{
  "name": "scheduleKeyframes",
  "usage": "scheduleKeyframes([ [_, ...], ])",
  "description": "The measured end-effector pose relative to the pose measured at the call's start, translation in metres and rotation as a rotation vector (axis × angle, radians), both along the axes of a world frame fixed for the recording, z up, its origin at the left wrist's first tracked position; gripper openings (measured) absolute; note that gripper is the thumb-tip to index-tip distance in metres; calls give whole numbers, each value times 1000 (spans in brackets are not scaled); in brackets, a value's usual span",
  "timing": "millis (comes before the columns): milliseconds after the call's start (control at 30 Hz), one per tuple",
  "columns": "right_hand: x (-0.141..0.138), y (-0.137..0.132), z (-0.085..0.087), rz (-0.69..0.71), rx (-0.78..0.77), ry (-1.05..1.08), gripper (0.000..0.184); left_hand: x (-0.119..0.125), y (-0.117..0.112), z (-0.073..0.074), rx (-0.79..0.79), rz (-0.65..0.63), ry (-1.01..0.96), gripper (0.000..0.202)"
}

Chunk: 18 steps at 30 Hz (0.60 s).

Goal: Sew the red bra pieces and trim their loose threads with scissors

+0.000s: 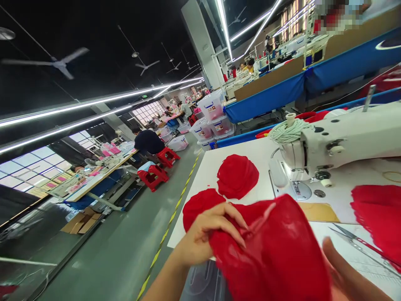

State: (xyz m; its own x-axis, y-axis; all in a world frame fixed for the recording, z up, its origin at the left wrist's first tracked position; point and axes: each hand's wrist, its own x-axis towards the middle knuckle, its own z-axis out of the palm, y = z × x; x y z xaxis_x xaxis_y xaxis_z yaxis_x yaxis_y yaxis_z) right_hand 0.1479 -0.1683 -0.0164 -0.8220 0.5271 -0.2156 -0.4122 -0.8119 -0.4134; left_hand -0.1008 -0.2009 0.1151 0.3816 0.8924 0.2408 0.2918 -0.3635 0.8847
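Observation:
My left hand [209, 235] pinches the upper left edge of a red fabric piece [275, 255] that I hold up in front of me. My right hand [344, 274] is under the fabric's right side, with only the thumb and palm showing, and it seems to support the cloth. Two more red fabric cups [237, 176] lie on the white sewing table [250, 152] just behind my hands. A white sewing machine [338, 142] stands on the table at the right.
A red fabric pile [379, 217] and scissors [354, 238] lie at the right. A thread cone [290, 127] sits on the machine. Left of the table runs a grey aisle with red stools [158, 167], stacked plastic bins [211, 119] and seated workers.

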Motion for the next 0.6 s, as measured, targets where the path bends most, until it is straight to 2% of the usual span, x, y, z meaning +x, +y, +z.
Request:
scheduleKeyframes([
  [67, -8, 4, 19, -5, -49, 47, 60, 16, 4, -17, -71, -121, 66, 19],
  [100, -8, 8, 25, -26, -60, 54, 55, 22, 6, -24, -83, -143, 106, 27],
  [200, -3, 18, 27, -106, -5, -26, 45, 26, 10, -43, -140, -184, 212, 49],
  [267, -1, 22, 24, -154, 61, -125, 39, 24, 14, -52, -229, -181, 159, 57],
  [333, -3, 25, 21, -240, 82, -183, 33, 24, 18, -61, -385, -111, -97, 59],
  [433, -8, 26, 15, -411, 14, -181, 33, 35, 26, -74, -697, 92, -515, 59],
  [500, -10, 26, 11, -454, -13, -183, 35, 46, 33, -79, -828, 192, -535, 58],
  [600, -6, 28, 8, -455, 14, -220, 33, 59, 44, -79, -853, 231, -521, 47],
])
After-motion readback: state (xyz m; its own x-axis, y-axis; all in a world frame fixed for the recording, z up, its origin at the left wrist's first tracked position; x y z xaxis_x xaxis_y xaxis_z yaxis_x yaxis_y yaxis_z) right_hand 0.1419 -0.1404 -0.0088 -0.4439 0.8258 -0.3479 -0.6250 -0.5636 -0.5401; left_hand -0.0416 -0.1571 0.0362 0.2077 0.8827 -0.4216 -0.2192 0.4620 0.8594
